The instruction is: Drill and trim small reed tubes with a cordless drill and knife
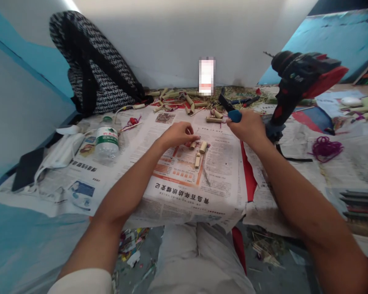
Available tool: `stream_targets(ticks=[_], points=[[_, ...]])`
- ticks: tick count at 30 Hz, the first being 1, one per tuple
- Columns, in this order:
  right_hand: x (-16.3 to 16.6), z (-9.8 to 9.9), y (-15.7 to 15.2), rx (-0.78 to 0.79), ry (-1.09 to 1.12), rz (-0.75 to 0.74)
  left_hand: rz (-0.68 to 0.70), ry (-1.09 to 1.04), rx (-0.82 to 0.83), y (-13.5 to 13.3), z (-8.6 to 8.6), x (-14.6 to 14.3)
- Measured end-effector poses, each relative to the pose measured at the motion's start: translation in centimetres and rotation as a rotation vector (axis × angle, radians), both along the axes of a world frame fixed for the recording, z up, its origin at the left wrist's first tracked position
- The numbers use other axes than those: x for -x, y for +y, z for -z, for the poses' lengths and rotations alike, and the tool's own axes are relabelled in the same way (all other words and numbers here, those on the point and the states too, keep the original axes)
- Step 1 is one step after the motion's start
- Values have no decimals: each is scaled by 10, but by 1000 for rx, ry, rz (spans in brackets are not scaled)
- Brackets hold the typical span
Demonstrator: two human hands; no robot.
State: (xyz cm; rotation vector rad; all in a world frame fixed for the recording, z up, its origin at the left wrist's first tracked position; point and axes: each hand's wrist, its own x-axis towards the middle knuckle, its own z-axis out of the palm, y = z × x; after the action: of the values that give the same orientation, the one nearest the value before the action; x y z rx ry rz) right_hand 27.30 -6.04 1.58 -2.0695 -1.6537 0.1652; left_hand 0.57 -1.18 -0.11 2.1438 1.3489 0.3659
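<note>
Bamboo pieces (199,149) just right of left hand (178,134), fingers narrow, touching them, grip unclear | right hand (248,128) grips blue-handled tool (234,116)

Three short, pale bamboo segments (199,152) are lying close together on the newspaper (184,192) at mid-counter, two angled side by side just beside the fingertips of the left hand (176,134), the third just below them. A blue-handled tool (234,116) is sitting gripped in the right hand (248,128), its rounded blue end showing.

Left hand (178,134) and right hand (249,128) are bare; white sleeve (82,282), pale grey trousers (196,261).
</note>
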Motion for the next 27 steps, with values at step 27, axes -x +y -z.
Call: stream_targets(ticks=[27], points=[[6, -2, -4, -107, 42, -153, 70, 316, 148, -93, -29, -2]])
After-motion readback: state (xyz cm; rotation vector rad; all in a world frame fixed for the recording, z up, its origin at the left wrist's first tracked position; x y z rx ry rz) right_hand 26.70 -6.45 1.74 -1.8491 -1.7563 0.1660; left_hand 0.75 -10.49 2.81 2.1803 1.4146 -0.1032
